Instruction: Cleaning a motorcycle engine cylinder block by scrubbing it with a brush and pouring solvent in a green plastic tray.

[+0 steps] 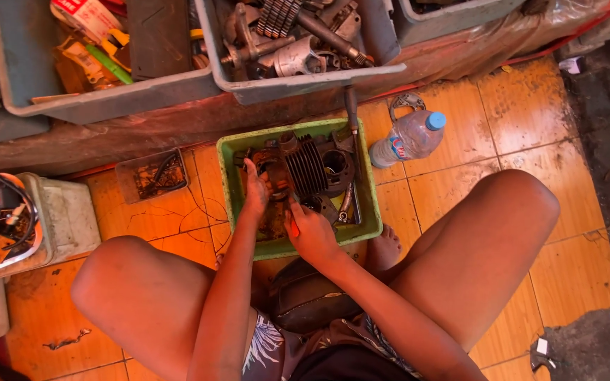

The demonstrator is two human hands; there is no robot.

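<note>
Between your knees, on the orange tiled floor [517, 120], sits a green tray [368, 204] holding a dark, greasy engine part [305, 166] with cooling fins and a round bore. Your left hand [255, 192] reaches straight in, fingers curled on the part's left edge. Your right hand [312, 233], just nearer you, grips an orange-handled tool [294, 226] beside it.

Right hand [312, 236] hides orange-handled tool [294, 227] tip; grey bins [305, 81] cut off at top.
</note>
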